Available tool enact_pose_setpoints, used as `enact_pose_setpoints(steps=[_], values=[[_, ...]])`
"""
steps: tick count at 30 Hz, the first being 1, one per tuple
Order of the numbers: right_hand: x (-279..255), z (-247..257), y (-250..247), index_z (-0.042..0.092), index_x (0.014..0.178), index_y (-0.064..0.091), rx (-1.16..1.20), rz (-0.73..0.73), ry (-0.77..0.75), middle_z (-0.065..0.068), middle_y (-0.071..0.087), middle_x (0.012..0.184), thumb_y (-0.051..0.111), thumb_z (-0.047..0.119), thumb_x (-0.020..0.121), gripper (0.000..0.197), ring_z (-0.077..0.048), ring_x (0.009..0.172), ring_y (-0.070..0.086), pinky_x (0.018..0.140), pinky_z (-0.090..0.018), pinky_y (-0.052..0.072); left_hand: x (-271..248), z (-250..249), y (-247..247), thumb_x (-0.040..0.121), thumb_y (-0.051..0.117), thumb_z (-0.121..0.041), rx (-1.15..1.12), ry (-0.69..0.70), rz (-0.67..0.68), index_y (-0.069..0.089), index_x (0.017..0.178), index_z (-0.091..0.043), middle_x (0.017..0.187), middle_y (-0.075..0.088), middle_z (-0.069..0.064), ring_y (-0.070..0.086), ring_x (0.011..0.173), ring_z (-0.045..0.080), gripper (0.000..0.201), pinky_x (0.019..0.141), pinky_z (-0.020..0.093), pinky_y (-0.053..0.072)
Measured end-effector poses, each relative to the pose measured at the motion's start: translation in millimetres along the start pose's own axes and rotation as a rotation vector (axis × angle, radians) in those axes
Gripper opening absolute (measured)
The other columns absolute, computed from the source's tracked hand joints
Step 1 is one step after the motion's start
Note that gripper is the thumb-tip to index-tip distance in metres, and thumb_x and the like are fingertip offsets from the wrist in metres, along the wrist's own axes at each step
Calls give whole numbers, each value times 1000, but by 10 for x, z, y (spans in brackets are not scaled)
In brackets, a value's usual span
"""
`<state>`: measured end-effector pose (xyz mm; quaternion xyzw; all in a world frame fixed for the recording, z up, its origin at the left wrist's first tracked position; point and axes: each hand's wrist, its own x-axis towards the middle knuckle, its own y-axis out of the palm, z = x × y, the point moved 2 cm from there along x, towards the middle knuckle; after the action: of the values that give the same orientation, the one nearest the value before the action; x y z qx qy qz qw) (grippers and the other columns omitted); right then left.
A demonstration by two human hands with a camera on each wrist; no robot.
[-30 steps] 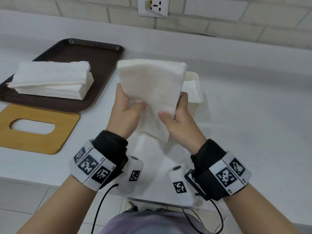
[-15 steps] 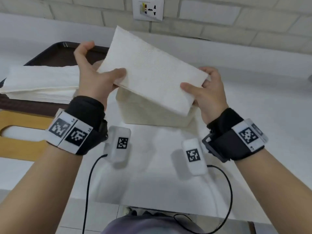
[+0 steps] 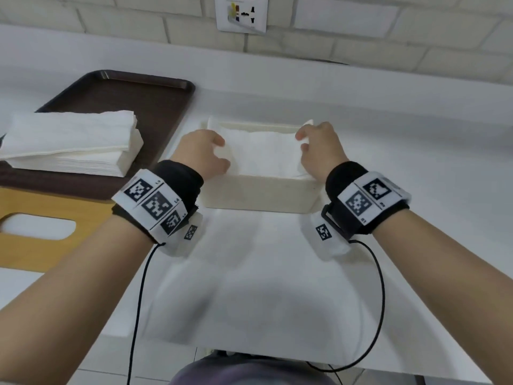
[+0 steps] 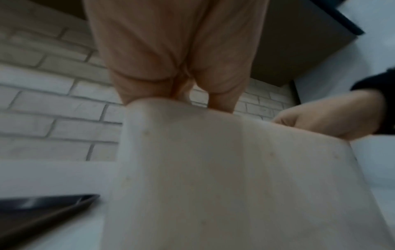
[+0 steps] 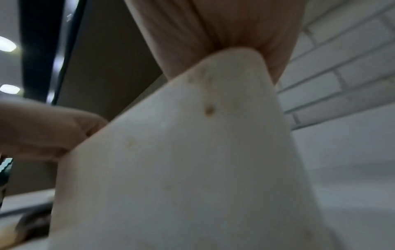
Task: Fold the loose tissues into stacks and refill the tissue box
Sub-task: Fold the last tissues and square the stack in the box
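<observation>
The white open-topped tissue box [image 3: 258, 191] stands in the middle of the counter. A folded tissue [image 3: 263, 155] lies in its top. My left hand [image 3: 205, 151] grips the tissue's left end with curled fingers, and my right hand [image 3: 319, 148] grips its right end. In both wrist views the box wall [image 4: 213, 169] [image 5: 192, 169] fills the foreground and hides the fingertips of each hand [image 4: 175, 50] [image 5: 213, 25] behind its rim. A tall stack of folded tissues [image 3: 69, 143] sits on the brown tray [image 3: 133, 90] at the left.
The wooden box lid [image 3: 36, 198] with an oval slot lies flat at the left front. One flat white tissue sheet [image 3: 249, 287] is spread on the counter between me and the box. A brick wall with an outlet [image 3: 241, 13] runs behind.
Both hands held the folded tissue up before me, spread it out above the box, then lowered it into the box top. The hands are still at its two ends.
</observation>
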<state>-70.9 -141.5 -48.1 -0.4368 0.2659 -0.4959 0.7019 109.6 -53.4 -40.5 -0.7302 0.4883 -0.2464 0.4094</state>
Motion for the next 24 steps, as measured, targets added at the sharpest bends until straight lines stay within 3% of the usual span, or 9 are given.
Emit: enact_pose_setpoints(steps=[2,4,7,9,11,15,17,22,24], values=[[-22,41,81,1,123,49,-144,69,-33,-17,28,137,37,-6,92,34,-29,123,36,94,-22,33,15,-49,22,89,58,-19,155,10,91,49,131,-11,137,44,9,39,126,23,43,92,24,35],[-34,66,90,2,123,52,-301,105,-70,-19,23,142,39,-2,92,34,-31,131,24,102,-30,30,9,-92,23,91,55,-23,325,25,132,52,127,-7,136,39,13,36,126,28,40,98,31,35],[-22,102,11,5,118,59,-497,72,-220,-14,18,150,43,3,92,30,-32,138,14,109,-36,20,-13,-149,-3,90,54,-26,586,186,26,60,120,-12,140,32,10,23,129,31,33,101,36,29],[-13,148,-18,7,121,57,-452,144,-254,-10,30,145,43,4,93,31,-28,132,28,104,-38,31,-21,-198,14,92,49,-21,555,305,-1,59,121,-19,144,32,6,22,132,29,31,100,38,31],[-16,221,-15,12,123,53,-405,278,-233,-8,45,130,43,14,94,30,-27,118,44,92,-38,42,-40,-270,29,97,39,-24,433,278,104,55,125,-24,138,41,6,35,127,28,32,93,37,37],[10,330,27,8,118,50,-485,436,-275,-11,53,111,42,24,95,29,-27,108,48,79,-32,37,-10,-340,134,100,21,-34,455,156,290,57,115,-14,106,59,10,53,90,24,44,70,27,35],[34,330,73,7,119,49,-518,474,-279,-11,52,110,41,24,97,30,-27,109,48,79,-30,35,-7,-332,182,100,16,-38,500,119,340,60,105,-6,97,57,11,51,83,23,55,70,27,34],[48,320,112,8,128,48,-499,531,-243,-14,49,128,41,25,97,36,-30,117,46,100,-39,38,-13,-395,224,101,17,-38,486,122,417,56,110,-9,122,54,13,47,93,22,49,82,29,34],[38,333,66,8,130,47,-477,526,-239,-13,48,131,40,25,97,37,-29,120,45,102,-38,36,-16,-390,142,100,20,-40,453,113,447,49,130,-15,136,47,10,46,114,23,49,93,30,32]])
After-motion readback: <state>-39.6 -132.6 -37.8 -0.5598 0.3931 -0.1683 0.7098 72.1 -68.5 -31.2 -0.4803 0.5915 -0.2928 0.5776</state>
